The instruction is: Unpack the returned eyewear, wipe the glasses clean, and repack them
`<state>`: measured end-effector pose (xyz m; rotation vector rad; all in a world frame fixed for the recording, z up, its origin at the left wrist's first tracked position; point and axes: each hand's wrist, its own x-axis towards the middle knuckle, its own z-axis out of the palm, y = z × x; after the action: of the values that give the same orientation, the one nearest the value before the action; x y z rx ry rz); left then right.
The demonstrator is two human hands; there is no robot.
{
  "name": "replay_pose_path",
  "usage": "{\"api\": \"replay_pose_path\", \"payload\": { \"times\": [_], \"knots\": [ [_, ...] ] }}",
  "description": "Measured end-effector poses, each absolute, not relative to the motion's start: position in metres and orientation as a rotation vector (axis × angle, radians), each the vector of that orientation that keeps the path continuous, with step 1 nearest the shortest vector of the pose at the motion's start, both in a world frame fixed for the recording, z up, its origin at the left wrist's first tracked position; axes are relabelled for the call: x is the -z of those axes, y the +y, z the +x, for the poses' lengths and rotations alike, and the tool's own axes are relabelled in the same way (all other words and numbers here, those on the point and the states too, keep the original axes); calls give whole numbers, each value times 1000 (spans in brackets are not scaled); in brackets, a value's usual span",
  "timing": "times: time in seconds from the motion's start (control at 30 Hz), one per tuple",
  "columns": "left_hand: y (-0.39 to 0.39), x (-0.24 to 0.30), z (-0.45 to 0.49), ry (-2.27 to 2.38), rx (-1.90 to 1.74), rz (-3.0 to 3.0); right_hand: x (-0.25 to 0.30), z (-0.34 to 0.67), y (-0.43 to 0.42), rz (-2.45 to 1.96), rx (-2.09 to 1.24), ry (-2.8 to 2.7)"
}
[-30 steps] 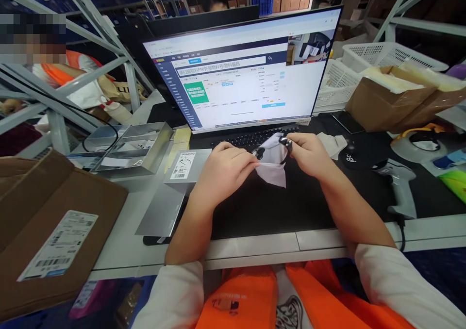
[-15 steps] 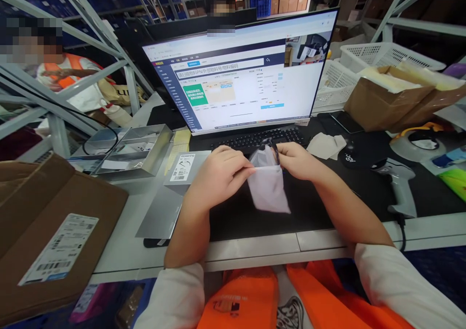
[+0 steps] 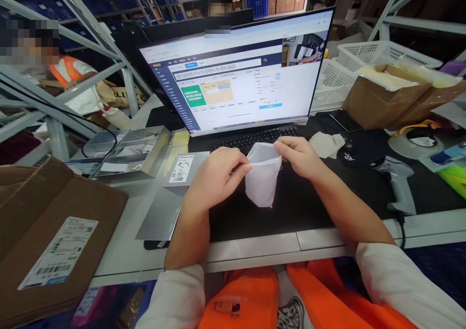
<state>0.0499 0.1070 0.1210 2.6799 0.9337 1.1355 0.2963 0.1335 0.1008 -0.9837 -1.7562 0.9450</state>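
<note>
A small white pouch (image 3: 262,186) hangs upright between both hands over the black desk mat, its mouth spread wide. My left hand (image 3: 224,173) pinches the left edge of its rim between thumb and fingers. On the opposite side, my right hand (image 3: 296,155) grips the rim, fingers closed. What lies inside the pouch is hidden. Just behind it is the black keyboard (image 3: 271,136). Left of my left hand stands a grey box with a white label (image 3: 181,168).
A monitor (image 3: 233,86) stands behind the keyboard. On the right are a barcode scanner (image 3: 398,183), a mouse (image 3: 348,149), a tape dispenser (image 3: 415,137) and brown cartons (image 3: 378,98). At left sit a cardboard box (image 3: 43,222) and an open grey box (image 3: 145,159). Two people are beyond the desk.
My right hand has moved from behind the pouch's mouth onto its right rim. The dark item seen at the mouth is out of sight, and the mouth is wider.
</note>
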Motion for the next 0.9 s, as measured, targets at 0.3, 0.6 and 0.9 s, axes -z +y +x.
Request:
{"api": "replay_pose_path", "payload": {
  "times": [0.3,0.6,0.9],
  "knots": [
    [135,-73,84,641,-1770,2146,-89,298,147,-624,-1224,-2075],
    [152,-57,111,837,-1650,2048,-99,295,138,-841,-1261,-1992],
    [152,-8,158,1370,-1055,2554,-114,371,171,-1524,-596,-1928]
  ]
}}
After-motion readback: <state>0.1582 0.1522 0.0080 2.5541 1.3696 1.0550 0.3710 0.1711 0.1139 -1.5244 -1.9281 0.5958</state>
